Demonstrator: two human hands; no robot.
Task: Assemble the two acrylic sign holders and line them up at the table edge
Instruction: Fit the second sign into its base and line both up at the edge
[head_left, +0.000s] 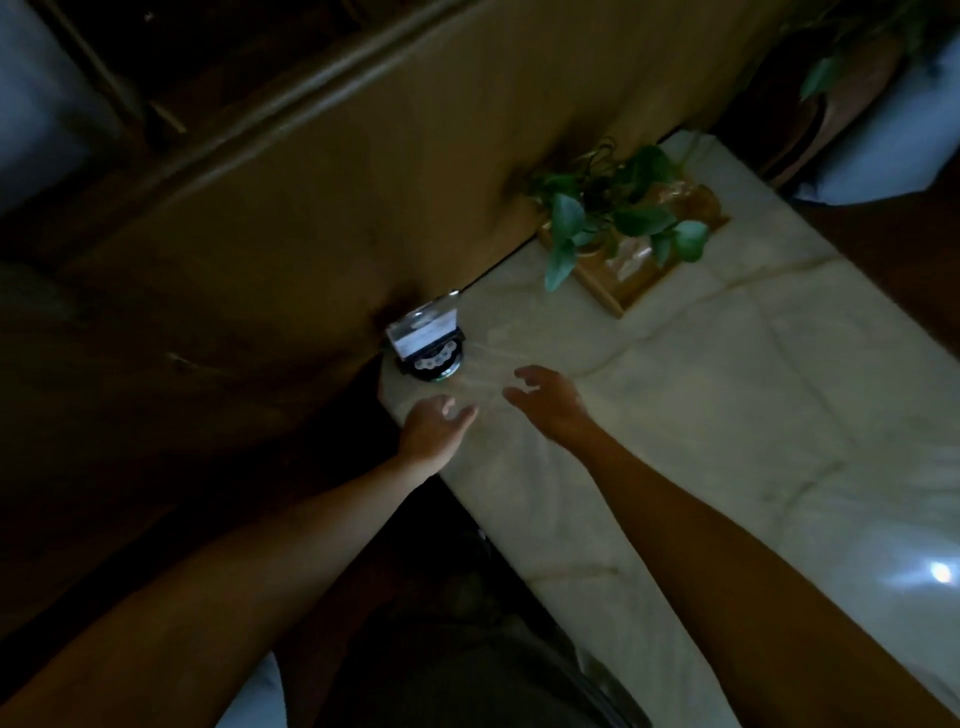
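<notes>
One acrylic sign holder with a printed card in it stands at the far corner of the pale marble table, against the wall. A faint, clear acrylic piece seems to lie on the table between my hands; the dim light blurs its outline. My left hand hovers at the table's left edge with the fingers apart. My right hand is just to the right of it, fingers spread and curled, holding nothing.
A potted green plant in a wooden tray stands at the table's far edge by the brown wall. A bright light reflection shows on the table at the right. Dark floor lies to the left.
</notes>
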